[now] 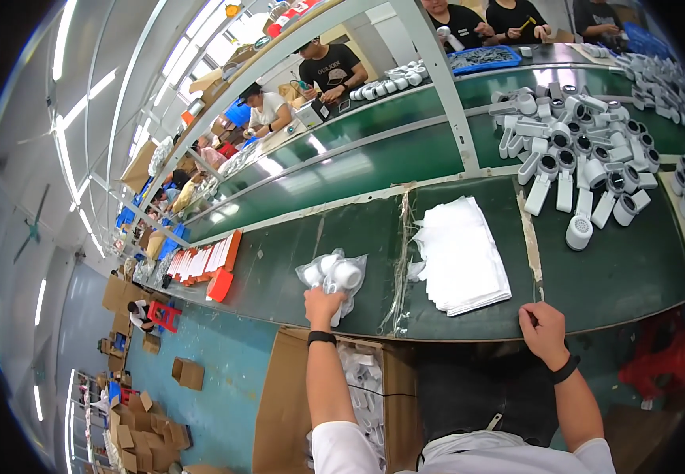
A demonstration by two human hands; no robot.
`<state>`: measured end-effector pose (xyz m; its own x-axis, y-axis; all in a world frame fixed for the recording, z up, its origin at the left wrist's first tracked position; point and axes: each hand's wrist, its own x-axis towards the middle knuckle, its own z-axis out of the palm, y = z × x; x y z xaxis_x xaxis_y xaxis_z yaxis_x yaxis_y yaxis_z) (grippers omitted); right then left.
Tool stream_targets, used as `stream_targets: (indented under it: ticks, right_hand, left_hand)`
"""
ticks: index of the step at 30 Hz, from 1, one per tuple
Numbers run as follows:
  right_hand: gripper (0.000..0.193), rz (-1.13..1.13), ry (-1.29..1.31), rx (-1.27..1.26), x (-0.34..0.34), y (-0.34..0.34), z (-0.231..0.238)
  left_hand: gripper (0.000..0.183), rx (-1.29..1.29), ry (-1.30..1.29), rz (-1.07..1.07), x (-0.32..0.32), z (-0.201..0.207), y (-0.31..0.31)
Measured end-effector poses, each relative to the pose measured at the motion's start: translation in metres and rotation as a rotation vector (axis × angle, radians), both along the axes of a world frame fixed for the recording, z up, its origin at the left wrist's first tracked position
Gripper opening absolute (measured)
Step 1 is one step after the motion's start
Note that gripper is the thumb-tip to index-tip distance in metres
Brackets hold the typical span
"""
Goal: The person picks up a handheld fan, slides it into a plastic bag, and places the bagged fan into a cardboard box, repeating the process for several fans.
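My left hand (323, 307) is closed on clear plastic bags holding white round-headed devices (333, 270), which rest on the green worktop near its front edge. Exactly how many bags the fingers grip is hidden. My right hand (543, 329) is curled into a fist at the front edge of the worktop, with nothing visible in it. Between my hands lies a stack of flat white bags (462, 257), slightly fanned at its left side. Beyond my right hand is a heap of white handheld devices (587, 146) with round heads, some with dark rings.
An open cardboard box (283, 403) with bagged white pieces stands below the bench. Orange-and-white flat boxes (204, 259) lie at the left end of the worktop. A metal post (449, 103) rises behind the white stack. Co-workers sit across the green conveyor (350, 167). A red stool (666, 355) stands right.
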<state>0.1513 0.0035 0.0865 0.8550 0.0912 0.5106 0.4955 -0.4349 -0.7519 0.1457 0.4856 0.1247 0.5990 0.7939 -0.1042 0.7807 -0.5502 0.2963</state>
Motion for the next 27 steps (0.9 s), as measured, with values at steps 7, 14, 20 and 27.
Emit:
stream_targets:
  ticks: [7, 14, 20, 27]
  right_hand:
    - [0.003, 0.029, 0.016, -0.002, 0.004, 0.004, -0.005]
    - [0.003, 0.056, 0.081, -0.01, 0.005, 0.002, -0.009]
    - [0.004, 0.089, 0.072, -0.066, 0.004, 0.004, -0.01]
    - [0.007, 0.057, 0.078, -0.096, 0.004, 0.006, -0.014]
  left_hand:
    - [0.081, 0.036, -0.294, 0.141, -0.087, -0.02, 0.051]
    - [0.075, 0.123, -0.539, 0.462, -0.263, -0.054, 0.034]
    - [0.056, -0.291, -0.64, 0.887, -0.404, -0.139, -0.005]
    - [0.065, -0.609, -0.686, 1.251, -0.477, -0.245, -0.037]
